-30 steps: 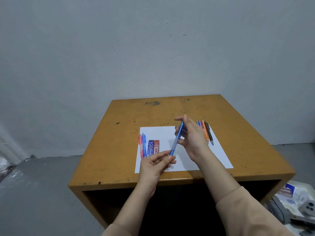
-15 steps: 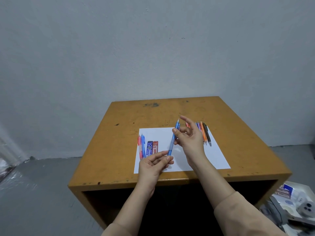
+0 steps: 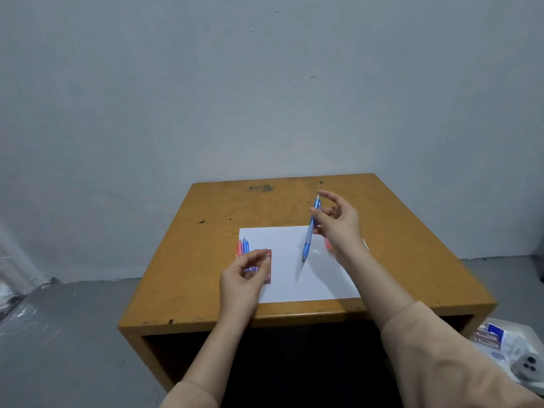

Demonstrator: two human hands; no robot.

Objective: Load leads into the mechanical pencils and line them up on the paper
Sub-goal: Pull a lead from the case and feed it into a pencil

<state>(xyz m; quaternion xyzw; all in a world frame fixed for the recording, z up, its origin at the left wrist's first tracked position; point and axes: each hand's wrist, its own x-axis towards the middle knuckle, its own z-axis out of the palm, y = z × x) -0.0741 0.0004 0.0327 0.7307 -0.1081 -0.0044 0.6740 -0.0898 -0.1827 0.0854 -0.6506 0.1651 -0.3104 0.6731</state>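
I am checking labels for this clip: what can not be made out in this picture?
Head view only.
Pencils at the right of the paper: hidden behind the right hand; one orange bit shows.
Blue lead case: mostly covered by the left hand; grip unclear.
Print on the red lead case: too small.
Lead inside the blue pencil: too small.

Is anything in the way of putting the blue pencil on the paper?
Nothing visible: the blue mechanical pencil in the right hand hangs over bare white paper. The left hand is off to one side.

A single head-worn view looks forward and down, near the table point(image 3: 206, 245).
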